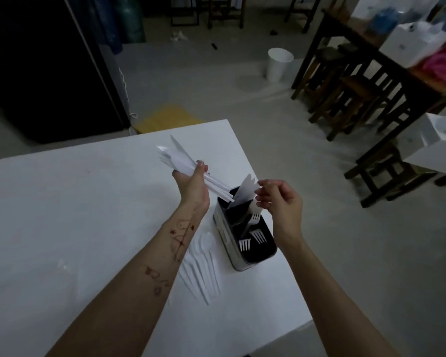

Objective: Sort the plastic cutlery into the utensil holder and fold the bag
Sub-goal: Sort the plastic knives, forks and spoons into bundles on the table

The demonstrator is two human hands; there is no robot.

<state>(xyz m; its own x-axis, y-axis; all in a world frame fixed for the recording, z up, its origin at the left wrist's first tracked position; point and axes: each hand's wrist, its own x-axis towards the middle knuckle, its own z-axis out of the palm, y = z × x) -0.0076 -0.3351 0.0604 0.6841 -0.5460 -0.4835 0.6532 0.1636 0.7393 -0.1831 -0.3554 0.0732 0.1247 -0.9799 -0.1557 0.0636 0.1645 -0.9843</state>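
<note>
I note the left hand (191, 182) clamps a bundle of knives (178, 157) over the desk (62, 202) while the right hand (278, 197) pinches one knife (245, 189) at the utensil holder (245, 235)'s far compartment; I'd drop it handle-first, clear of the forks (252, 238).

Forks (252, 234) in holder (243, 256) (near compartment), spoons (201, 274) left
</note>
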